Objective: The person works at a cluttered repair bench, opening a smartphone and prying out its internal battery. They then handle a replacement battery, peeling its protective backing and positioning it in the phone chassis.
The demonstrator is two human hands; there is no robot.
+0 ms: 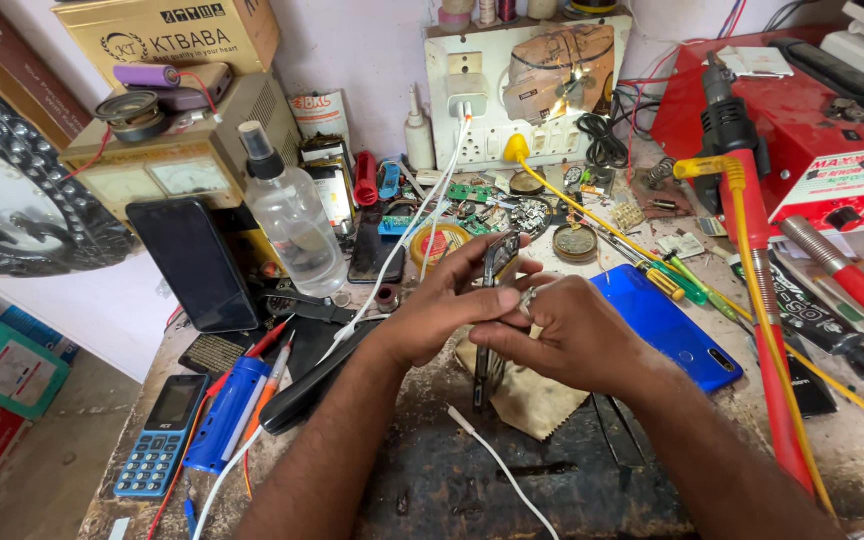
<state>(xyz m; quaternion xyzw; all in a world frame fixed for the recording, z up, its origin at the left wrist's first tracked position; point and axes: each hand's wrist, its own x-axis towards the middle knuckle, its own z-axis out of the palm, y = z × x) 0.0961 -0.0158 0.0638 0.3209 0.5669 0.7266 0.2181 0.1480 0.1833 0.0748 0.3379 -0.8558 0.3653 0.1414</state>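
While edge-on, phone between left hand, right hand

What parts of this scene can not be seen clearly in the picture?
- Phone frame, head view: its middle is hidden by both hands; its make-up is unclear.
- Left hand and right hand: the fingers overlap, so the exact grip is hidden.
- Cloth: mostly covered by the right hand.
- White cable: cut off at the bottom edge.
- Small parts behind the hands: too small to identify.
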